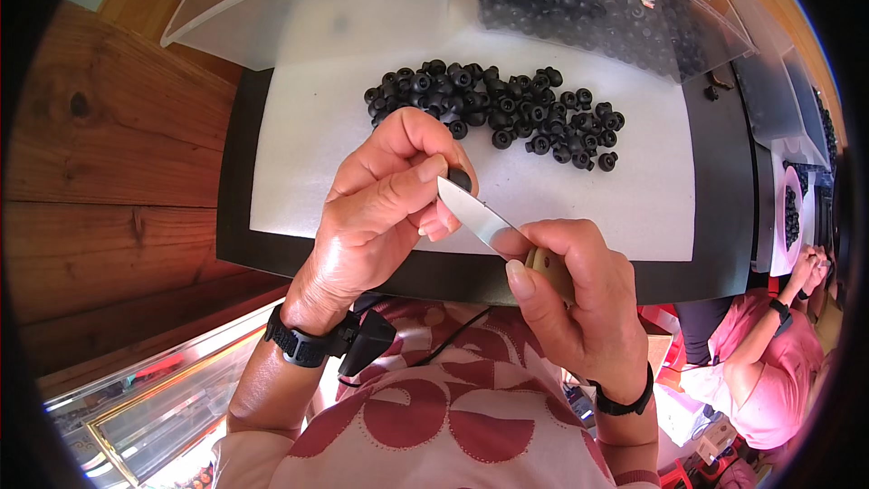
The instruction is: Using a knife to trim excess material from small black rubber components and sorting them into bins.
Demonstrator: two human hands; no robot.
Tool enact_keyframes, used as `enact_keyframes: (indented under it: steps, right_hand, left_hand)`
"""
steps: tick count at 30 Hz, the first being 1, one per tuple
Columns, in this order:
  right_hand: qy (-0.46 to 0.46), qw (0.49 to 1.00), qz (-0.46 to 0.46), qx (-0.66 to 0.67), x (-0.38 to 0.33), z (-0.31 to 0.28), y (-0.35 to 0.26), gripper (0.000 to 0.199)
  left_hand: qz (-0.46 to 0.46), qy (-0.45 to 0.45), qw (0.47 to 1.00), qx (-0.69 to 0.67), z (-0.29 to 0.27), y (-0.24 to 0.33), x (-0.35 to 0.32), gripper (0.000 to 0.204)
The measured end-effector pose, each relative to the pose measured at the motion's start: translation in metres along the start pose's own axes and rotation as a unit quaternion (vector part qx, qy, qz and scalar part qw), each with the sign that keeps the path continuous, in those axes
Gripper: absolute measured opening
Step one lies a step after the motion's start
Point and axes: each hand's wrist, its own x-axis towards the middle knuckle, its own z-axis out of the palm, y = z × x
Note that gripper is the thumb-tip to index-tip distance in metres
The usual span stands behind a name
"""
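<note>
My left hand (385, 199) pinches a small black rubber part (460, 178) between thumb and fingers. My right hand (579, 294) grips a small knife (480, 217) by its tan handle, and the steel blade's tip rests against the black part. Both hands hover over the near edge of a white sheet (308, 154). A loose heap of several more black rubber parts (507, 113) lies on that sheet just beyond my hands.
The white sheet lies on a black mat (720, 217) on a wooden bench (118, 154). Two clear plastic bins stand at the back: a left bin (317, 9), and a right bin (588, 9) full of black parts. A co-worker in pink (769, 371) sits at the right.
</note>
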Motion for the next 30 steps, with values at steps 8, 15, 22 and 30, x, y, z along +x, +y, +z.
enact_keyframes:
  steps: [8,15,22,30]
  right_hand:
    - [0.003,1.0,-0.003,-0.005,0.0,0.0,0.0,0.024]
    - [0.067,0.992,0.05,0.089,0.003,0.002,0.002,0.026]
    - [0.016,0.974,0.078,0.214,0.032,0.009,0.002,0.026]
    - [0.032,0.935,0.118,0.334,0.042,0.014,-0.005,0.02]
  left_hand:
    - [0.012,-0.023,0.999,0.023,-0.002,-0.001,-0.002,0.022]
    - [-0.013,-0.019,0.999,-0.03,0.004,0.0,-0.004,0.022]
    - [-0.051,-0.047,0.993,-0.098,0.009,0.001,-0.004,0.014]
    - [-0.074,-0.073,0.989,-0.102,0.002,0.003,-0.002,0.012]
